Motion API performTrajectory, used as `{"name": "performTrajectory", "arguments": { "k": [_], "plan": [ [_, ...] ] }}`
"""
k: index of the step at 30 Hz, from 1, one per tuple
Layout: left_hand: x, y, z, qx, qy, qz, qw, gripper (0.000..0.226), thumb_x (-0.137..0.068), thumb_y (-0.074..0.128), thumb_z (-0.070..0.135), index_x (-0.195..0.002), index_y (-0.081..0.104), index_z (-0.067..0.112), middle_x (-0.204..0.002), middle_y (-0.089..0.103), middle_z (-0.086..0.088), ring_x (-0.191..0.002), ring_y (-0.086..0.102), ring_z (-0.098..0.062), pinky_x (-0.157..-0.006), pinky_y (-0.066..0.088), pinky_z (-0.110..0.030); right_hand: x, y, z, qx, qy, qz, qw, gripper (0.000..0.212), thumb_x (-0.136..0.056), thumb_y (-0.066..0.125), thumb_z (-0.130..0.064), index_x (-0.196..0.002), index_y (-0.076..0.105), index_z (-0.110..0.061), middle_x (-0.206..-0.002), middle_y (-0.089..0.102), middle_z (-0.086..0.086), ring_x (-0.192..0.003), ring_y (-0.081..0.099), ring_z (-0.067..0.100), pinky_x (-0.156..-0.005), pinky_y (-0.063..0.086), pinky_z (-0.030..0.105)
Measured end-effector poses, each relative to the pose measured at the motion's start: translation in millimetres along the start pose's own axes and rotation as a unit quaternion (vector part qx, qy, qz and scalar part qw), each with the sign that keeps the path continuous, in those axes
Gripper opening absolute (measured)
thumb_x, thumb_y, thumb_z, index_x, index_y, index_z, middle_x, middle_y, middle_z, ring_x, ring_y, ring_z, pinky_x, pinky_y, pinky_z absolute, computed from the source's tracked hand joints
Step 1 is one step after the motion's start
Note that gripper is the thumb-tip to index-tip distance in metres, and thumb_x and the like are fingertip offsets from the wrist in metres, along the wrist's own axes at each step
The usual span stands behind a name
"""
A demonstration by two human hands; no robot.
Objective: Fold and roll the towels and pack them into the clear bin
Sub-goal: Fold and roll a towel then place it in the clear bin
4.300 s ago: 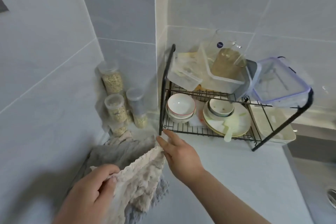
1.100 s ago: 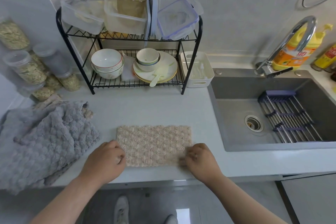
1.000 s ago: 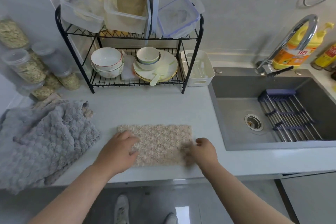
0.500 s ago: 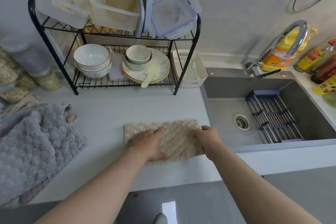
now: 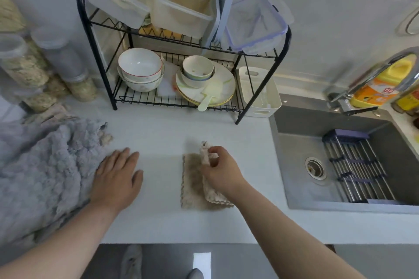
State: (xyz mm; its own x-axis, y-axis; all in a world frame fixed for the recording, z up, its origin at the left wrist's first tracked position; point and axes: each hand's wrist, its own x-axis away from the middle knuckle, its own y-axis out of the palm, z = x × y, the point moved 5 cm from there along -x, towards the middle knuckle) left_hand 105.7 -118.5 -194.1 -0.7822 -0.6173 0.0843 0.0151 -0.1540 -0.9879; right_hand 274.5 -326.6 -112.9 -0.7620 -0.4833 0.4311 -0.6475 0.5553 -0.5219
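small beige waffle-textured towel (image 5: 192, 186) lies on the white desk (image 5: 163, 138), near edge, just left of the grey sink (image 5: 301, 149). folded narrow; right part bunched, looks like a roll just begun. right hand (image 5: 218, 172) pinches the towel's far corner, raised off the desk. left hand (image 5: 115, 179) lies flat, fingers straight, touching the edge of the rumpled grey fluffy towel pile (image 5: 40, 176) at left. judgement: early. nothing packed, grey pile not yet folded. clear plastic containers (image 5: 256, 22) sit on the black wire rack (image 5: 145, 99), far side; can't tell which is the bin.
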Motion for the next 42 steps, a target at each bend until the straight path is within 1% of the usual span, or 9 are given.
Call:
{"name": "performTrajectory", "arguments": {
  "k": [7, 12, 15, 19, 25, 28, 31, 35, 42],
  "plan": [
    [-1, 0, -3, 0.014, -0.003, -0.002, 1.000, 0.061, -0.085, 0.028, 0.045, -0.135, 0.052, 0.020, -0.147, 0.046, -0.005, -0.136, 0.038, -0.029, -0.113, 0.027, -0.043, 3, 51, 8, 0.007, 0.033, -0.056, 0.998, 0.044, -0.084, 0.062, -0.033, -0.126, 0.055, -0.022, -0.092, 0.066, -0.007, -0.084, 0.066, 0.017, -0.081, 0.056, 0.036],
    [-1, 1, -5, 0.019, 0.002, -0.002, 1.000, 0.062, -0.085, 0.027, 0.046, -0.137, 0.050, 0.021, -0.149, 0.043, -0.004, -0.138, 0.035, -0.028, -0.114, 0.025, -0.043, 12, -3, 42, 0.065, 0.102, 0.160, 0.980, 0.030, -0.084, 0.052, -0.033, -0.107, 0.063, -0.017, -0.104, 0.063, 0.003, -0.086, 0.065, 0.024, -0.077, 0.056, 0.037],
    [-3, 3, -8, 0.024, -0.006, -0.011, 1.000, 0.063, -0.084, 0.029, 0.048, -0.137, 0.050, 0.023, -0.150, 0.042, -0.003, -0.138, 0.035, -0.027, -0.113, 0.024, -0.042, 16, -3, 67, 0.121, 0.230, 0.075, 0.963, 0.043, -0.071, 0.056, -0.044, -0.101, 0.060, -0.014, -0.109, 0.054, 0.007, -0.091, 0.062, 0.026, -0.083, 0.056, 0.037],
    [-8, -27, 15, 0.159, -0.033, 0.006, 0.987, 0.064, -0.076, 0.042, 0.050, -0.128, 0.059, 0.017, -0.131, 0.060, -0.006, -0.122, 0.052, -0.027, -0.106, 0.038, -0.043, 16, -3, 48, 0.020, 0.148, 0.031, 0.988, 0.017, -0.075, 0.061, -0.026, -0.082, 0.050, -0.016, -0.087, 0.056, -0.001, -0.073, 0.056, 0.017, -0.063, 0.056, 0.032],
    [-5, -94, 133, 0.526, 0.074, -0.240, 0.812, 0.104, -0.052, 0.080, 0.053, -0.144, 0.037, 0.030, -0.134, 0.045, 0.015, -0.123, 0.041, -0.004, -0.100, 0.038, -0.024, 48, -44, -7, -0.006, -0.034, -0.079, 0.996, 0.015, -0.076, 0.065, -0.012, -0.089, 0.057, -0.010, -0.080, 0.060, -0.002, -0.068, 0.056, 0.012, -0.056, 0.047, 0.024],
    [-3, -115, 146, 0.577, 0.077, -0.346, 0.736, 0.067, -0.047, 0.089, 0.036, -0.105, 0.066, 0.012, -0.099, 0.069, -0.002, -0.092, 0.066, -0.014, -0.077, 0.053, -0.024, 58, -68, -16, -0.079, -0.044, -0.116, 0.989, 0.017, -0.077, 0.071, -0.005, -0.088, 0.064, -0.015, -0.080, 0.065, 0.000, -0.068, 0.062, 0.012, -0.055, 0.049, 0.024],
    [6, -118, 147, 0.627, 0.047, -0.381, 0.677, 0.061, -0.053, 0.088, 0.027, -0.104, 0.066, 0.002, -0.101, 0.071, -0.018, -0.090, 0.069, -0.027, -0.077, 0.054, -0.035, 59, -81, -11, -0.278, -0.008, -0.097, 0.956, 0.016, -0.082, 0.069, 0.001, -0.093, 0.065, -0.011, -0.088, 0.066, 0.010, -0.073, 0.065, 0.022, -0.064, 0.053, 0.031],
    [19, -117, 152, 0.688, -0.005, -0.337, 0.643, 0.037, -0.072, 0.067, 0.011, -0.108, 0.063, 0.007, -0.101, 0.072, -0.013, -0.086, 0.071, -0.025, -0.064, 0.057, -0.034, 63, -67, 7, -0.483, 0.069, -0.121, 0.864, 0.029, -0.098, 0.052, -0.029, -0.114, 0.066, -0.009, -0.112, 0.070, 0.013, -0.103, 0.067, 0.029, -0.092, 0.053, 0.046],
    [33, -103, 133, 0.722, -0.068, -0.327, 0.605, 0.050, -0.075, 0.076, 0.029, -0.122, 0.059, 0.018, -0.117, 0.069, -0.010, -0.104, 0.068, -0.030, -0.079, 0.055, -0.045, 66, -49, 25, -0.432, 0.066, -0.123, 0.891, 0.032, -0.089, 0.052, 0.007, -0.118, 0.058, -0.005, -0.105, 0.069, 0.016, -0.092, 0.065, 0.031, -0.075, 0.055, 0.040]
  ]
}}
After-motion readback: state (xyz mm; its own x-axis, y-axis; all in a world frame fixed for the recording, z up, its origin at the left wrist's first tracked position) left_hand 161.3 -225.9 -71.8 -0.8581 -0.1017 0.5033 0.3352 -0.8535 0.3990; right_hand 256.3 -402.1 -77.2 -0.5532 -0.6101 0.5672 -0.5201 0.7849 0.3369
